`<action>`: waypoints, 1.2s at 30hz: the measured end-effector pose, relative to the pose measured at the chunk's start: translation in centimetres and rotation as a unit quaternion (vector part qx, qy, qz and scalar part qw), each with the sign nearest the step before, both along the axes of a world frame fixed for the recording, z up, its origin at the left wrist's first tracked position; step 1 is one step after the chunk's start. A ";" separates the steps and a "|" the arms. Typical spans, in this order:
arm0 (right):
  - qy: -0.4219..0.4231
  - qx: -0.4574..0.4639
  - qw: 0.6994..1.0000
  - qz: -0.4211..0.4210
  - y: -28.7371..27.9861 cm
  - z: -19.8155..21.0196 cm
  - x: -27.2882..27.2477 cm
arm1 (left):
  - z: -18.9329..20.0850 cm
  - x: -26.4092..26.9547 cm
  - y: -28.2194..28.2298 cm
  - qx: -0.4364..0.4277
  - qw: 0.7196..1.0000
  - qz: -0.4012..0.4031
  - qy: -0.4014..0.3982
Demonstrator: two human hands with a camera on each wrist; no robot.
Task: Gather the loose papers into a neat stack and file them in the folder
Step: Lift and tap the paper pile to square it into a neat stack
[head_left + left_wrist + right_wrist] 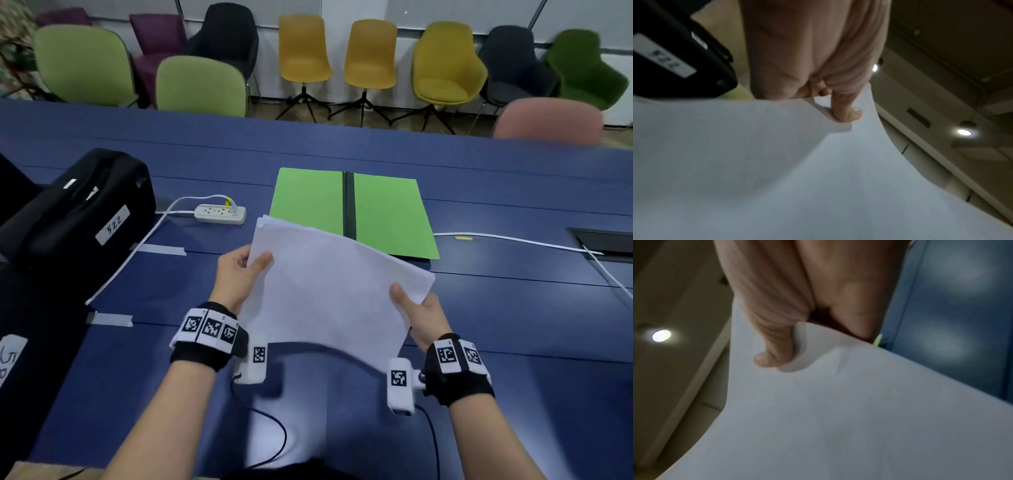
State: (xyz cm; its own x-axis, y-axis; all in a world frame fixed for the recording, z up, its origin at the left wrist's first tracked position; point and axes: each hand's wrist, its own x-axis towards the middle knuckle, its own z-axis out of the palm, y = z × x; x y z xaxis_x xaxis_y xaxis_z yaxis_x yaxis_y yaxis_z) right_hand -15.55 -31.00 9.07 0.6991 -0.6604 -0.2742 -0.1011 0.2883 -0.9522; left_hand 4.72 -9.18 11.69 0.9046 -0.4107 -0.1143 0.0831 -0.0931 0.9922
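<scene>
Your left hand [236, 274] and right hand [419, 317] each pinch the white paper stack [329, 291], thumbs on top; it hangs just short of the open green folder [387, 212].

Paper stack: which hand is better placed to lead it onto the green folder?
Probably right. The right hand pinches the paper stack edge nearest the open green folder; the left hand grips the far side.
</scene>
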 end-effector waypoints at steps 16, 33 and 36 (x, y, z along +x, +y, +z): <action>0.033 -0.025 0.992 -0.119 0.5 -1.9 0.9 | -3.5 -3.1 -2.2 -0.010 0.978 0.131 0.160; 0.081 -0.099 0.992 0.011 -1.0 -1.8 0.7 | -3.0 -1.5 -2.3 0.007 0.976 0.028 0.215; 0.037 -0.115 0.993 -0.018 -1.3 0.1 1.3 | -0.9 -1.7 -2.9 -0.002 0.983 0.062 0.174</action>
